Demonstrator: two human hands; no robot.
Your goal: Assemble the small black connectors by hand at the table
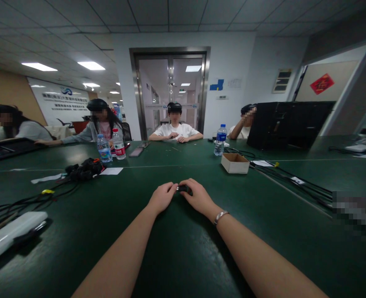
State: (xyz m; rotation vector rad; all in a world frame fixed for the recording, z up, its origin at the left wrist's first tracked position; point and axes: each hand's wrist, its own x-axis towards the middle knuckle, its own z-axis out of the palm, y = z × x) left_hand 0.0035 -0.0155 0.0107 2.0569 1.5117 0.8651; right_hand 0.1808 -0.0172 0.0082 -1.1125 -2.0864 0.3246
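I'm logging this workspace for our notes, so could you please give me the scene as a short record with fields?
Surface: dark green table
Item in hand: small black object with a silver-coloured end; exact type unclear
Left grip: fingertips at the silver-coloured end
Right grip: fingers on the black part; bracelet at the wrist
Farther out, right: open box, blue-capped bottle just beyond
Farther out, left: red-capped bottle
Opposite: person in white wearing a headset
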